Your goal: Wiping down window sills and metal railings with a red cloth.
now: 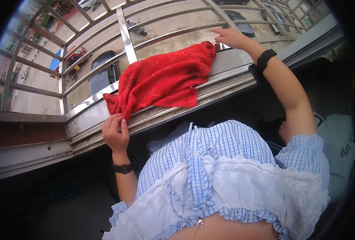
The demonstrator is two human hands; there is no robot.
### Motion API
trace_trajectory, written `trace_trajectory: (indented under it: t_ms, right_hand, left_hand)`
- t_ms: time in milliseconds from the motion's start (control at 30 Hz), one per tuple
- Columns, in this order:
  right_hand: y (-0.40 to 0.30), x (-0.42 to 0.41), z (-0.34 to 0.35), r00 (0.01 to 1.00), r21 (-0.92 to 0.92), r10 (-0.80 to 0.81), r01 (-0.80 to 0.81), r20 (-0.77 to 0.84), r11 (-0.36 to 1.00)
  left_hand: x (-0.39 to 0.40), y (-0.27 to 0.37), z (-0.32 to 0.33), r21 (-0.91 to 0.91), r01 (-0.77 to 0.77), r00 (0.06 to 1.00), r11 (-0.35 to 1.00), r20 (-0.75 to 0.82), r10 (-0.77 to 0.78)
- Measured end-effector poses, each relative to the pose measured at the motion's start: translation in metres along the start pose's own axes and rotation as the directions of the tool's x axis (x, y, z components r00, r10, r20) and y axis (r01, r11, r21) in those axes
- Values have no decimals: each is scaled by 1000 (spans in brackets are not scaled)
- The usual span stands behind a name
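Note:
A red terry towel (pixel 165 78) lies draped and wrinkled over the window sill (pixel 90 121) and the sliding-window track (pixel 222 87). Its upper right corner is bunched up near the metal railing. My left hand (pixel 116 130) pinches the towel's lower left corner between thumb and fingers, just above the track. At the upper right, my right hand (pixel 230 37) reaches out over the sill beside the bunched corner, with its fingers apart and nothing visible in them. A black band circles each of my wrists.
A metal window guard (pixel 126 36) of bars rises beyond the sill. Far below outside are a dark car (pixel 102 73), a scooter (pixel 138 28) and a red vehicle (pixel 77 55). At the right stands a window frame (pixel 312 39); pale cloth (pixel 339 150) hangs near my right arm.

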State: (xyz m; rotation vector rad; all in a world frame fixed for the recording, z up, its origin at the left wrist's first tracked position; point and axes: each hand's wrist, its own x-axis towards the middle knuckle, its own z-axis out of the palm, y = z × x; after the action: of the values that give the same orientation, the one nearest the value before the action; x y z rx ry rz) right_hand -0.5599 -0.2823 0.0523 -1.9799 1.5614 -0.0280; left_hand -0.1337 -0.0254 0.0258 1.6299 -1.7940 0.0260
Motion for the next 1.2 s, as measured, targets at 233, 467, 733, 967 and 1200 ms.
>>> trace_trajectory:
  t_ms: [233,467,733,967,1200]
  right_hand:
    - [-4,-9,-11,917,-114,-230,203,-327,972]
    - [0,-19,-6,967,55,-222,231,-126,972]
    - [-157,-38,63,854,-435,-518,488,57,756]
    - [-103,-9,75,847,-346,-346,491,403,799]
    - [-16,-38,25,925,-377,-132,271,356,886]
  left_hand:
    - [-1,-1,1,8,-4,1000,1000,-5,4]
    - [0,2,0,27,-23,1000,999,14,22]
    - [6,1,-3,132,-67,997,989,37,63]
    - [2,1,0,124,-20,998,992,68,11]
    - [-6,3,-7,168,-9,998,986,65,-2]
